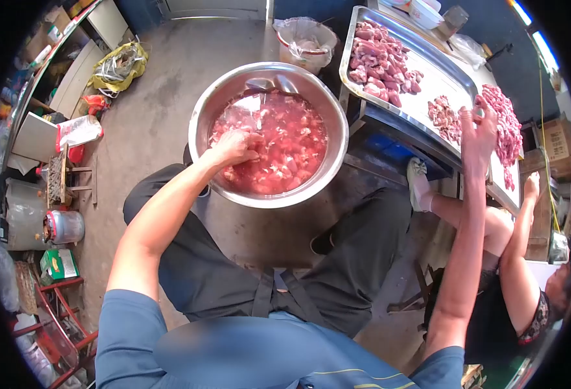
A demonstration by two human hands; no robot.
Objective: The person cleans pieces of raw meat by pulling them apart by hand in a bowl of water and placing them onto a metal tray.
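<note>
A large steel basin (202, 123) stands on the floor between my knees, holding meat pieces (285, 159) in reddish water. My left hand (235, 148) is at the water's surface on the basin's left side, its fingers curled together; what they hold is hidden. To the right, my right hand (478, 126) is raised over the edge of a metal tray (421, 81), thumb and fingers apart. Closest to it are a small heap of meat pieces (444, 117) and a larger heap of pink meat strips (502, 123). Dark red meat chunks (379, 61) are piled at the tray's far end.
A lined bucket (306, 42) stands behind the basin. Another person (499, 292) sits at right, one hand (532, 186) near the strips. Shelves, a yellow bag (120, 68), a small stool (71, 175) and a red metal frame (58, 330) line the left.
</note>
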